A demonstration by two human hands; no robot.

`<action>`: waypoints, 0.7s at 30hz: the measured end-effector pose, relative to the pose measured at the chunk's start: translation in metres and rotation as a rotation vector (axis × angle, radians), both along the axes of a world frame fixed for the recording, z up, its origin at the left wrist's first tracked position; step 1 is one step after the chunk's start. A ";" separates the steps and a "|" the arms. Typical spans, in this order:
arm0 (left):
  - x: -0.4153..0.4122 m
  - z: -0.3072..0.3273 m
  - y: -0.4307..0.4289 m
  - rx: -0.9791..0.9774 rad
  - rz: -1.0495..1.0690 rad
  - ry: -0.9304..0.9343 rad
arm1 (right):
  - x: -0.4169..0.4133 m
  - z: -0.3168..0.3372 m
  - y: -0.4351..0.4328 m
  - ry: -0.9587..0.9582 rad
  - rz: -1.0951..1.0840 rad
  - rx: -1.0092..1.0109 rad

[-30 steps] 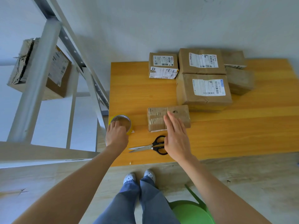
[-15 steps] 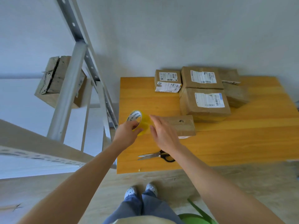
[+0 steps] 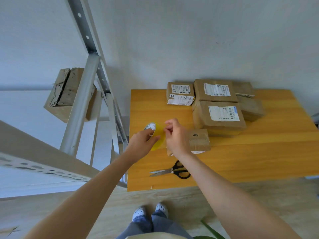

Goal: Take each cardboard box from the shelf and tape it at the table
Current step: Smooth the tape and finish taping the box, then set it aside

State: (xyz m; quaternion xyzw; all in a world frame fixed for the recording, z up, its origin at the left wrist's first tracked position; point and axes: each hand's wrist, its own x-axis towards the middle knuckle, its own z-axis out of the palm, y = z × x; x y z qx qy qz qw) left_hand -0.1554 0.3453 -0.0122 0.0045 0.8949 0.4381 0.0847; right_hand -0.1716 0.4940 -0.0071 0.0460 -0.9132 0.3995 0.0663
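A roll of yellow tape (image 3: 156,135) is held above the left part of the wooden table (image 3: 241,161). My left hand (image 3: 142,145) grips the roll from below. My right hand (image 3: 174,137) pinches at the roll's outer face with curled fingers. Just right of my right hand lies a small cardboard box (image 3: 198,141), partly hidden by that hand. A torn cardboard box (image 3: 67,95) sits on the metal shelf (image 3: 81,107) at the left.
Black-handled scissors (image 3: 172,171) lie near the table's front edge. Several labelled cardboard boxes (image 3: 219,116) are stacked at the back of the table against the wall. The shelf's upright and beam cross the left foreground. Something green shows at the bottom.
My left hand lifted the tape roll off the table. My right hand left the small box and moved left onto the roll. The camera pulled back.
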 end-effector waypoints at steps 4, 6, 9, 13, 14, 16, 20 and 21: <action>0.000 -0.006 -0.002 0.100 -0.050 -0.055 | -0.012 0.005 0.012 -0.217 -0.057 -0.099; -0.003 -0.007 -0.003 0.017 -0.028 -0.009 | -0.015 0.010 0.016 -0.327 -0.060 -0.202; -0.008 -0.004 -0.002 -0.091 -0.046 0.060 | -0.017 0.015 0.019 -0.447 -0.080 -0.342; -0.012 -0.001 0.003 -0.087 -0.119 0.067 | -0.022 0.021 0.026 -0.540 -0.074 -0.364; -0.011 -0.001 0.003 -0.073 -0.132 0.049 | -0.022 0.022 0.027 -0.565 -0.060 -0.336; -0.010 -0.003 0.003 -0.017 -0.137 0.016 | -0.023 0.023 0.028 -0.576 -0.056 -0.299; -0.006 0.000 0.007 0.164 -0.048 0.002 | -0.022 0.017 0.027 -0.573 -0.126 -0.412; -0.005 0.000 0.007 0.225 -0.026 -0.015 | -0.022 0.016 0.027 -0.582 -0.150 -0.448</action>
